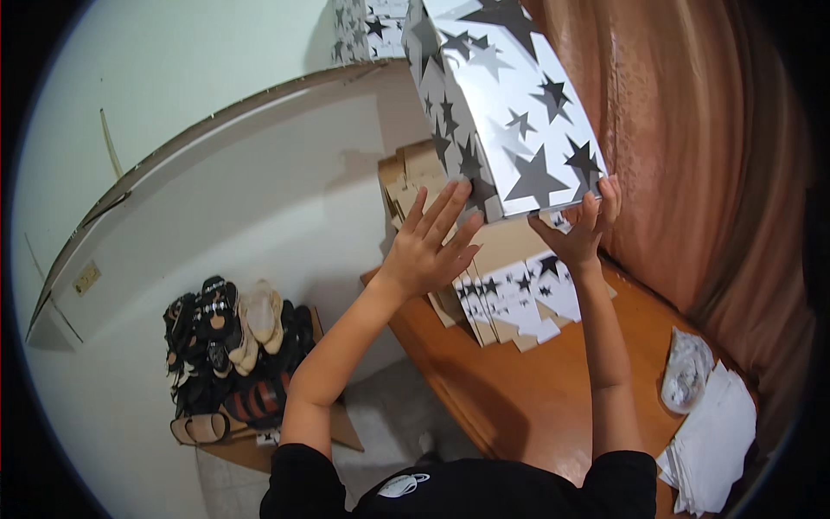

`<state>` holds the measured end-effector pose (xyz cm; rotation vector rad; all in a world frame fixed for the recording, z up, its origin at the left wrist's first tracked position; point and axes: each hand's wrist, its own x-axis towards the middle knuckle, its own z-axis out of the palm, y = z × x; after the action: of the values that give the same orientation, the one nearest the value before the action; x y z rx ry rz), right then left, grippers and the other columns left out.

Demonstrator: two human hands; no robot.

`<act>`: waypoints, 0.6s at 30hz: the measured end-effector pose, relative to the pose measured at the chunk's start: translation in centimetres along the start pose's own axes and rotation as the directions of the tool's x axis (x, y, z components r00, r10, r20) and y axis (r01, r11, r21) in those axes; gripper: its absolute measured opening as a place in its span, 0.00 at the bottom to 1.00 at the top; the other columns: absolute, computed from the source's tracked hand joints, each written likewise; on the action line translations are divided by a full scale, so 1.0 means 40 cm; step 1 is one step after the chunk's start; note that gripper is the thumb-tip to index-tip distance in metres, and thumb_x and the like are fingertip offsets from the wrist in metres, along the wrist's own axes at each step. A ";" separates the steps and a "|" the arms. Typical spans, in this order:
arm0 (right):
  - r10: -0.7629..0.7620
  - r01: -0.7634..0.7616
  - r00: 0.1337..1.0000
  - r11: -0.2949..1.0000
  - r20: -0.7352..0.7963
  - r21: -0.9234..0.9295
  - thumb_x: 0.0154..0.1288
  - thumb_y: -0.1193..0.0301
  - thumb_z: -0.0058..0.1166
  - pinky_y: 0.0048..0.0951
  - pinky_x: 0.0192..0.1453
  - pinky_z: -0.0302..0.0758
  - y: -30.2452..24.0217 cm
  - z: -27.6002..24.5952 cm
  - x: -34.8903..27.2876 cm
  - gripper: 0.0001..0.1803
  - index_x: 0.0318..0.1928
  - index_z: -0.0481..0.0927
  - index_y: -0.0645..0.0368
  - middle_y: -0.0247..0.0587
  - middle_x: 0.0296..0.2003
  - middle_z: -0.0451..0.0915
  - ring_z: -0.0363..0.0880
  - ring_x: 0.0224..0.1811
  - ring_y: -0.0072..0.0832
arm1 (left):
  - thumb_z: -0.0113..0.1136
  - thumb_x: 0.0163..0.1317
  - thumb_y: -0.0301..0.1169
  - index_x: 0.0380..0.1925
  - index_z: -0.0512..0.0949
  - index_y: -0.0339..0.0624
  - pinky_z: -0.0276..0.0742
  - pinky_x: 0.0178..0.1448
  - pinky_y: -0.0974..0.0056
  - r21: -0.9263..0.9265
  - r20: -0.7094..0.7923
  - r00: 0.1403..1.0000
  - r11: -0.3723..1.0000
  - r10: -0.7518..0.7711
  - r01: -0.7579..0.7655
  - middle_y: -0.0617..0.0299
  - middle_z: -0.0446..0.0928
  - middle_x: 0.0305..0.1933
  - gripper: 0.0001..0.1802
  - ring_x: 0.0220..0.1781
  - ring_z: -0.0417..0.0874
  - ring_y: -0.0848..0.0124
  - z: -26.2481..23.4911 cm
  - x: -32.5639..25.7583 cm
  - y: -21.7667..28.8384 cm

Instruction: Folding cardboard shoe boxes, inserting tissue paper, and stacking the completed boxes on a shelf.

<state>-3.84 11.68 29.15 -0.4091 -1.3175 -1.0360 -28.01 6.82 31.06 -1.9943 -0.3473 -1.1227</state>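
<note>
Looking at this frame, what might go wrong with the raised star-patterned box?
The star-patterned box may tip or slip: the right hand grips only its near end, while the left hand lies open at its side. If dropped, it might scatter the cardboard stack below.

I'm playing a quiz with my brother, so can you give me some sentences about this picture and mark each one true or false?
1. The right hand touches the starry box. True.
2. The left hand is a tight fist. False: its fingers are spread.
3. The shoes are to the left of the table. True.
4. The starry box is red all over. False: it is white with grey and dark stars.
5. A brown curtain hangs on the right. True.
</note>
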 end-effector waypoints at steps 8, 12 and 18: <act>-0.068 0.065 0.974 0.998 -0.216 -0.021 0.33 0.64 0.72 0.51 0.63 0.59 0.099 0.388 0.249 0.52 0.62 0.56 0.53 0.51 0.60 0.51 0.50 0.63 0.53 | 0.59 0.52 0.36 0.63 0.50 0.33 0.61 0.63 0.50 0.308 0.123 0.987 0.942 0.101 -0.135 0.39 0.48 0.68 0.43 0.65 0.59 0.47 -0.048 0.161 -0.364; -0.073 0.063 0.959 0.997 -0.275 -0.045 0.32 0.66 0.72 0.48 0.64 0.58 0.151 0.540 0.383 0.53 0.63 0.57 0.52 0.48 0.60 0.51 0.49 0.64 0.52 | 0.58 0.51 0.37 0.64 0.45 0.30 0.62 0.62 0.53 0.360 0.090 0.983 0.914 0.163 -0.185 0.39 0.45 0.69 0.46 0.64 0.60 0.47 -0.051 0.265 -0.541; -0.065 0.043 0.961 0.995 -0.269 -0.088 0.32 0.61 0.73 0.48 0.62 0.59 0.198 0.710 0.547 0.58 0.66 0.53 0.45 0.46 0.63 0.50 0.48 0.66 0.48 | 0.54 0.52 0.36 0.66 0.36 0.33 0.65 0.60 0.57 0.391 0.090 0.996 0.919 0.026 -0.059 0.38 0.44 0.69 0.48 0.62 0.63 0.46 -0.054 0.390 -0.749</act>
<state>-16.20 29.04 59.04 -0.2815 -1.0479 -1.1510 -37.60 22.16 59.66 -1.6840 -0.5267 -0.8631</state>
